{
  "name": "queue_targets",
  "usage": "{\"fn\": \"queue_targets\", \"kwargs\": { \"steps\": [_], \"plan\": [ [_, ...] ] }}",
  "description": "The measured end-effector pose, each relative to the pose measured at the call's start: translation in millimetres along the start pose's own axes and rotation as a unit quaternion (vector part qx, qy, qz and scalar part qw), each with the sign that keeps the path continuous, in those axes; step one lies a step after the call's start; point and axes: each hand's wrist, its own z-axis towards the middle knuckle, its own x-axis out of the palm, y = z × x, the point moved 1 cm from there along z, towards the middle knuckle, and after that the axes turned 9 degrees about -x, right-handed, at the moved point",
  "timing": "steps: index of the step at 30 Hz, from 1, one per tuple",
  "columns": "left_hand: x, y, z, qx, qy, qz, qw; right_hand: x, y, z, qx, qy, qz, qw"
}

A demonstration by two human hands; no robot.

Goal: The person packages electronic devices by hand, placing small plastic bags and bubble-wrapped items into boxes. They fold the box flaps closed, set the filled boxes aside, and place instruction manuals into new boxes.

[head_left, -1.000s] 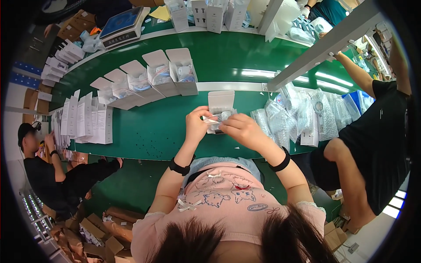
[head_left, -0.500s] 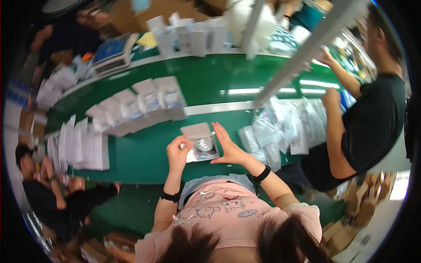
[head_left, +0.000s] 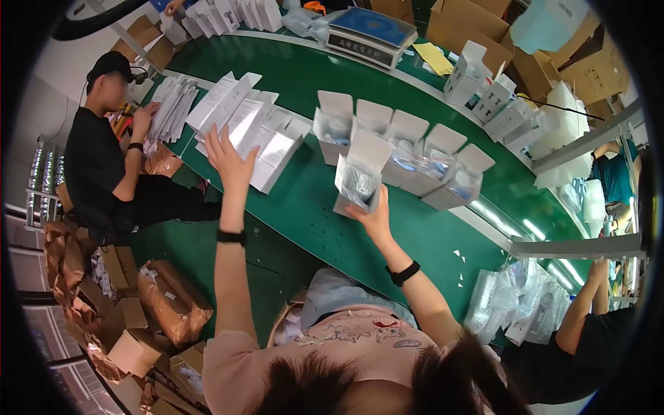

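The right hand (head_left: pixel 371 216) grips the lower corner of an open white box (head_left: pixel 369 151) on the near side of the row of open boxes (head_left: pixel 407 130); its fingers are closed around the base, probably because the raised lid leaves that end the firmest to hold. Whether the table also bears its weight is unclear. A clear plastic bag (head_left: pixel 360 181) sits inside, in view since the lid stands up. To the left of the row, the left hand (head_left: pixel 230 160) spreads its fingers wide over some printed white boxes (head_left: pixel 282 155) — nothing shows in its grasp, and I cannot tell whether it touches them. The boxes in the row stand side by side with lids raised, likely to leave every mouth clear. In front of the row, the green table (head_left: pixel 304 207) carries dark specks, with white paper scraps (head_left: pixel 458 266) and then bubble-wrap bags (head_left: pixel 494 297) to the row's right. Well to the row's left, brown cartons (head_left: pixel 138 349) crowd the green floor (head_left: pixel 256 266), and a co-worker (head_left: pixel 104 155) in a black cap handles a white pile (head_left: pixel 169 107) — papers or flat boxes. Behind the row stand a blue-topped scale (head_left: pixel 370 38) and, farther right, cardboard boxes (head_left: pixel 470 29).
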Motion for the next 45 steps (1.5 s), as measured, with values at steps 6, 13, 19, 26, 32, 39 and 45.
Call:
{"fn": "queue_targets", "kwargs": {
  "steps": [6,13,19,26,32,39,45],
  "plan": [
    [32.3,43.7,123.9,-0.011,0.041,0.172,0.984,53.4,-10.4,31.1,-0.01,-0.007,-0.022,1.0],
    [-2.3,87.5,148.7,-0.148,0.254,0.1,0.951,38.9,27.3,-5.0,-0.039,-0.004,-0.139,0.989],
    [-101.4,1.1,-36.7,0.034,0.018,-0.068,0.997,62.5,111.8,-8.2,0.052,0.107,0.352,0.928],
    [-62.2,56.9,-34.5,-0.028,0.244,-0.397,0.884,115.3,99.4,37.0,0.162,0.042,0.321,0.932],
    [50.1,189.1,139.5,-0.045,0.034,-0.019,0.998,210.5,62.9,136.3,0.191,-0.113,0.366,0.904],
    [68.1,220.7,132.0,-0.15,0.321,-0.089,0.931,263.4,51.5,157.9,0.267,-0.023,0.362,0.893],
    [-61.6,143.4,44.4,-0.173,0.122,-0.44,0.872,152.9,149.0,59.5,-0.016,-0.03,0.238,0.971]
  ]
}}
